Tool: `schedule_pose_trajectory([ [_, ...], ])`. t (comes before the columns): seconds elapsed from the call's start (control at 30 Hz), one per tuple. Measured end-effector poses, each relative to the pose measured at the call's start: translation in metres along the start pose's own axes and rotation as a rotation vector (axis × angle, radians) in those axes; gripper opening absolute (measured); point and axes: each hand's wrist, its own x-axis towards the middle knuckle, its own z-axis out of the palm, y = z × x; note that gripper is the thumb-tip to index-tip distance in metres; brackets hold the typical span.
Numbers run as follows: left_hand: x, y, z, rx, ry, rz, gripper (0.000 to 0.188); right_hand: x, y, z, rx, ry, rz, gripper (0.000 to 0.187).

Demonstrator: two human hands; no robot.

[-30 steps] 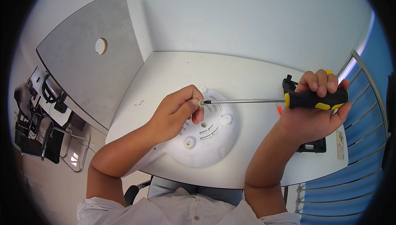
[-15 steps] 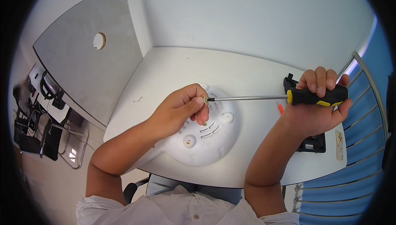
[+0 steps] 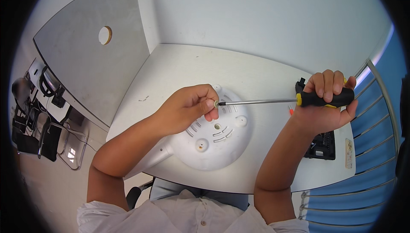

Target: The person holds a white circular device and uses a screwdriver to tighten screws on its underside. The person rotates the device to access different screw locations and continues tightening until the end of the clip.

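Observation:
My right hand [image 3: 316, 120] is wrapped round the black and yellow handle of a long screwdriver [image 3: 256, 102], which lies nearly level and points left. Its dark tip meets a small, pale round piece [image 3: 216, 104] pinched between the thumb and fingers of my left hand [image 3: 190, 107]; the piece looks like a washer or screw head, too small to tell. Beneath my left hand, a white, round plastic appliance [image 3: 218, 158] lies with its slotted side up. It has raised round bosses, a hole near its middle and a handle-like arm toward the lower left.
A white table [image 3: 273, 160] carries everything. By its right side lie a black tool case [image 3: 322, 149] and a small red-orange tool [image 3: 291, 110], partly behind my right arm. A grey partition [image 3: 85, 62] stands left, metal rails [image 3: 386, 105] right, and a chair [image 3: 49, 139] far left.
The whole view has shifted slightly. My left hand has lifted a little off the appliance's middle, uncovering the hole there. The screwdriver handle has turned a little in my right hand.

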Motion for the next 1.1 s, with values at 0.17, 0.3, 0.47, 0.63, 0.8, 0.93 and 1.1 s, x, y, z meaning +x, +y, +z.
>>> schedule_pose_trajectory([
  [0.17,0.002,-0.002,-0.007,-0.018,-0.028,-0.047,0.017,0.002,0.006,0.001,0.038,-0.035,0.024,0.038],
  [0.3,-0.001,-0.001,-0.012,-0.064,-0.049,-0.105,0.016,0.004,0.014,-0.005,0.106,-0.035,0.064,0.038],
  [0.47,0.007,-0.008,-0.029,0.066,0.029,-0.028,0.017,0.017,0.032,0.002,-0.042,-0.024,0.045,0.038],
  [0.63,0.028,-0.015,-0.059,0.651,0.091,0.218,0.009,0.031,0.068,0.026,-0.220,0.029,0.116,0.040],
  [0.8,0.034,-0.026,-0.060,0.473,-0.064,0.023,0.003,0.033,0.092,0.044,-0.417,0.067,0.238,0.035],
  [0.93,0.034,-0.038,-0.064,0.568,-0.142,0.104,0.003,0.028,0.104,0.054,-0.549,0.059,0.334,0.033],
  [1.1,0.034,-0.044,-0.065,0.524,-0.197,0.025,0.004,0.020,0.119,0.062,-0.719,-0.024,0.423,0.035],
])
